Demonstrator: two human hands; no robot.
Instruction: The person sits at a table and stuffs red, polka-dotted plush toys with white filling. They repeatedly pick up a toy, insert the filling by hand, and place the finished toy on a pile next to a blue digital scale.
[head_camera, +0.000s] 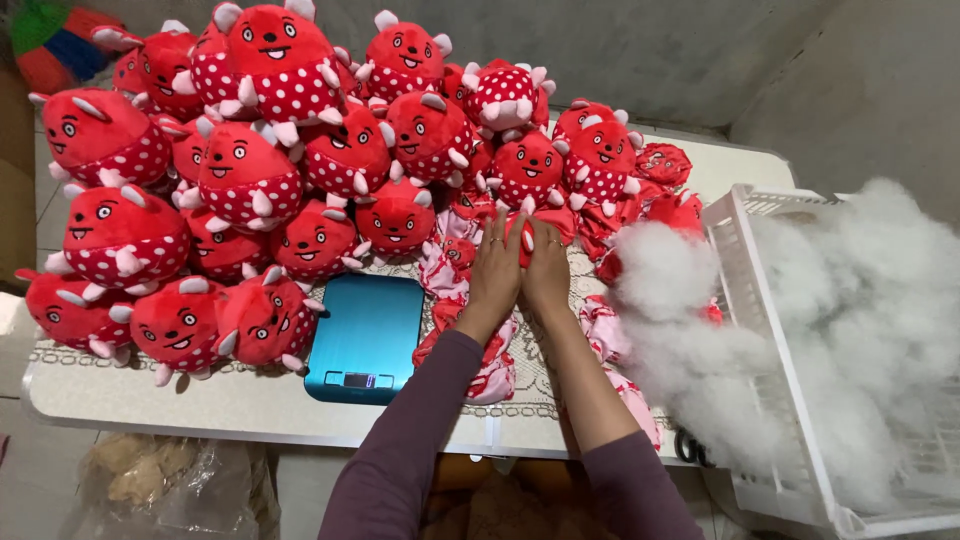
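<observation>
Red plush skin (553, 222) pinched between left hand (495, 268) and right hand (546, 268)

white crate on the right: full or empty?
Full. White stuffing heaps above the crate's rim and spills over onto the table toward the hands; the left hand and right hand press a red plush piece.

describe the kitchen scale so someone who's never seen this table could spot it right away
Start at the big heap of red plush toys covering the table's left half. At its near edge, just left of the left hand, lies the scale. It is the only flat, glossy teal slab there, with a small dark display at its front.
</observation>
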